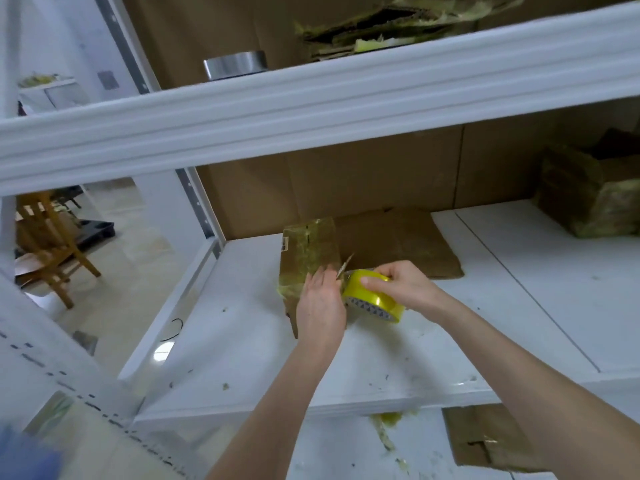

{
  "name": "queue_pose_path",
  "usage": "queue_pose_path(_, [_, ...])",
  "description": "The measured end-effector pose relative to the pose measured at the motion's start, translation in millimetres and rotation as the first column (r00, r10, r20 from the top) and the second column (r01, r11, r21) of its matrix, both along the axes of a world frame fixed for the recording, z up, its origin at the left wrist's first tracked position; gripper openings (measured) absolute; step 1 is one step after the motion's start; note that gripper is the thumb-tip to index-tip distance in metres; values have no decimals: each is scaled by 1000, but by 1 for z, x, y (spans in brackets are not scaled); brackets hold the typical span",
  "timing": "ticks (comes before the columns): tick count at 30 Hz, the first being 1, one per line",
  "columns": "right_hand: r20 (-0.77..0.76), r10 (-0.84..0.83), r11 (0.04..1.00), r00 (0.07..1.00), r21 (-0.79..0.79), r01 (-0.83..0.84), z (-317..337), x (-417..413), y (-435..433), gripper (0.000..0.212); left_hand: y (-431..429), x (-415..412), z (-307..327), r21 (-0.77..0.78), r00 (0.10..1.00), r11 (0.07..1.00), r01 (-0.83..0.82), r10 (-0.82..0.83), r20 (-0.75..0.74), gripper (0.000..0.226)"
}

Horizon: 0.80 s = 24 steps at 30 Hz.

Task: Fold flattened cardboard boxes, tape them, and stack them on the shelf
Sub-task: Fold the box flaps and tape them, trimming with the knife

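Observation:
A small folded cardboard box (308, 251), wrapped in yellowish tape, stands on the white middle shelf (249, 358). My left hand (322, 306) lies with straight fingers against the box's near right side, fingertips at a loose strip of tape. My right hand (401, 285) grips a yellow tape roll (375, 299) right beside the box, thumb on top of the roll. A short length of tape runs from the roll to the box edge. A flattened cardboard sheet (405, 244) lies behind them.
An open taped box (588, 192) sits at the shelf's back right. The upper shelf beam (311, 102) carries a silver tape roll (235, 65) and torn cardboard (381, 32). More cardboard (485, 441) lies on the lower shelf. A wooden chair (48, 237) stands left.

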State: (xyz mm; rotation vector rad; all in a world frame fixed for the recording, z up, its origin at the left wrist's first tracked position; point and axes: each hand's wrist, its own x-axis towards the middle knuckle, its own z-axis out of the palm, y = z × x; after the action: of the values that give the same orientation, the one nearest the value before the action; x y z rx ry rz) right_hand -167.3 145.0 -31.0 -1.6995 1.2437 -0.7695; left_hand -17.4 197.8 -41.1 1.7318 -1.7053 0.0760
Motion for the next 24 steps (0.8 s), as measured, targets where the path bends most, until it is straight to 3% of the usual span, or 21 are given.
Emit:
queue_pose_path(2, [-30,97,995,995,2,-97,3,-6,-1,22,-7,4,-9,-26,1000,1000,-12,13,22,26])
queue_pose_path(5, [-107,172,985,979,-13,-175,6,-13,-10,33,-10,10,-14,-25,998,1000,4,-2,58,32])
queue_pose_path(8, [-297,115,974,948,-152,-166,12,-21,-22,29,-6,6,-17,16,996,1000,-22,21,83,33])
queue_pose_path(10, [-488,35,964,872,-215,-159,11,-24,-22,25,-6,-3,-19,96,998,995,-20,14,67,38])
queue_pose_path(12, [-581,5,960,814,-226,-167,2,-26,-21,36,-4,-10,-28,134,998,991,-24,15,65,43])
queue_pose_path(15, [-615,-28,960,788,-238,-151,-10,-32,-24,39,-10,-8,-42,114,999,993,-36,33,33,41])
queue_pose_path(19, [-637,-53,963,769,-237,-131,-13,-44,-33,37,-10,-10,-36,67,985,991,-112,102,137,43])
queue_pose_path(24, [-627,-45,972,778,-208,-111,-10,-39,-34,37,-12,-9,-36,203,984,964,-173,159,81,35])
